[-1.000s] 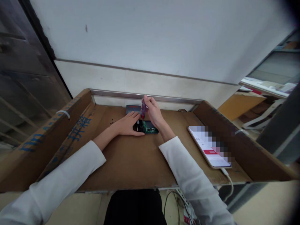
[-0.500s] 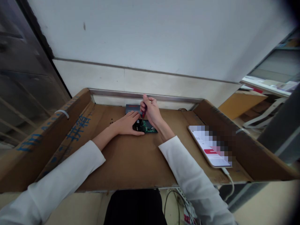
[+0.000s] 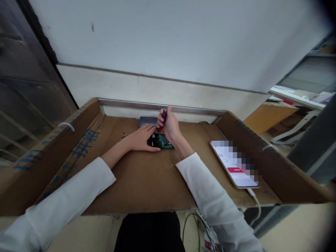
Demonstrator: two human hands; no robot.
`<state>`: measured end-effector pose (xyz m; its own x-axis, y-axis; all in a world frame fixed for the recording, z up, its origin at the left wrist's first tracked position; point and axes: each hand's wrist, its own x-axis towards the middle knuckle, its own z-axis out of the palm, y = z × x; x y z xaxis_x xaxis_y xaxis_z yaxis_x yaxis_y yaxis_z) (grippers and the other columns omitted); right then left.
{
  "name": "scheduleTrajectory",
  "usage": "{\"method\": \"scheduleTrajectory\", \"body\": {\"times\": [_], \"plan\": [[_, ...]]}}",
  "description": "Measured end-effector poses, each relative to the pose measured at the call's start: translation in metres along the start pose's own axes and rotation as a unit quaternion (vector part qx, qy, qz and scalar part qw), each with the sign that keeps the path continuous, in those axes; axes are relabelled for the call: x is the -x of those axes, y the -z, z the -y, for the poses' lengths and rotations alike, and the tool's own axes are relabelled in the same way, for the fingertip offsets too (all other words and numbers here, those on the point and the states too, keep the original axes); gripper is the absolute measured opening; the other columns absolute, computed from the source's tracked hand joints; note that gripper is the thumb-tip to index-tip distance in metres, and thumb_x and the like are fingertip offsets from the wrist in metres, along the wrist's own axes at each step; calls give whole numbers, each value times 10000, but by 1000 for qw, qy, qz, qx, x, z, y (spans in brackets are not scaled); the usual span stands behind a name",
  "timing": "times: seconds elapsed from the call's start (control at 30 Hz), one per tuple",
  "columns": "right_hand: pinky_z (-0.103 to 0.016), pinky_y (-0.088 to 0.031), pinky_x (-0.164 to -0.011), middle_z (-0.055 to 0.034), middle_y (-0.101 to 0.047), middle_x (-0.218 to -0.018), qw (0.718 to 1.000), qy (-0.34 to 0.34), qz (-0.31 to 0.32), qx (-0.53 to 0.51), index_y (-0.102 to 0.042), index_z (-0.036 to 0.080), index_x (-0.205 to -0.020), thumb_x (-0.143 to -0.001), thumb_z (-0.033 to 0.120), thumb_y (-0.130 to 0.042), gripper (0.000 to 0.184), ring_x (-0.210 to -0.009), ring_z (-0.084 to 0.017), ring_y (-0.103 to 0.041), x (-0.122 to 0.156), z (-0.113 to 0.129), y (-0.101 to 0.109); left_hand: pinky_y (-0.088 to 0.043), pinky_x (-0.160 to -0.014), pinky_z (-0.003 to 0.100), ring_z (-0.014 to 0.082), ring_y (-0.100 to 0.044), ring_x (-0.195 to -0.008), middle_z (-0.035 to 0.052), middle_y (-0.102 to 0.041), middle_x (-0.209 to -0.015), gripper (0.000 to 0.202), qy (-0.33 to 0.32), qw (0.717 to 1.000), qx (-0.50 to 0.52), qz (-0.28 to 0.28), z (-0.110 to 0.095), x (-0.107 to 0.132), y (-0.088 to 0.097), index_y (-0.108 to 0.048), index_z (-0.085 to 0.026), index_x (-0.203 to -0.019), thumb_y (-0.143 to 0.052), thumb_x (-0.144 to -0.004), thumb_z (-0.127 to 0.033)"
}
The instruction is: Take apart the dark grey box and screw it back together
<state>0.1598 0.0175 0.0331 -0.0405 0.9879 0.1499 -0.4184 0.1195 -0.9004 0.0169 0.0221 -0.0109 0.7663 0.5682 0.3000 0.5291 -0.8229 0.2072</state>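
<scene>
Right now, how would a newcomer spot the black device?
Find the brown cardboard tray. Toward its far side, the left hand holds a black device beneath the purple-handled tool in the right hand. Unlike the dark gray box just behind, it shows a green circuit board.

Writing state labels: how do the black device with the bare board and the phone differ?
The black device has its green circuit board exposed; the phone shows a lit screen. The left hand rests on the black device; no hand touches the phone. Both lie on the cardboard.
</scene>
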Motion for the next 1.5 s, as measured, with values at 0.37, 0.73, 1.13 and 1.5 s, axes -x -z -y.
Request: {"method": "scheduleTrajectory", "body": {"times": [0.37,0.73,1.13,1.5], "plan": [[-199,-299,-448,99,-447,-583,998,53,-2,23,-368,257,-830,-751,562,-636,414,-456,-54,-378,5,-4,-8,-384,-948,452,322,-477,-1045,147,-548,-1111,728,-2,1000,-17,-5,3,0,-3,-532,-137,-1100,-507,-729,-763],[-215,-285,-447,76,-378,-538,999,24,35,-1,-483,206,-761,-777,703,-474,496,-446,-53,-348,2,-1,-4,-376,-955,448,326,-474,-1065,149,-547,-1122,716,3,1000,-4,-2,0,0,-1,-532,-135,-1101,-537,-722,-743],[-184,-349,-477,74,-521,-655,998,51,-14,18,-420,239,-822,-718,506,-689,393,-535,-55,-463,3,-5,-7,-357,-993,475,349,-456,-1133,161,-533,-1197,758,13,1000,-15,3,0,1,-1,-518,-138,-1160,-531,-718,-754],[-211,-264,-431,74,-376,-526,999,11,30,-2,-499,203,-731,-847,611,-462,426,-433,-54,-337,0,-1,-4,-381,-962,460,332,-472,-1081,154,-548,-1115,688,0,1000,-9,0,-1,0,1,-530,-129,-1069,-548,-729,-727]]}}
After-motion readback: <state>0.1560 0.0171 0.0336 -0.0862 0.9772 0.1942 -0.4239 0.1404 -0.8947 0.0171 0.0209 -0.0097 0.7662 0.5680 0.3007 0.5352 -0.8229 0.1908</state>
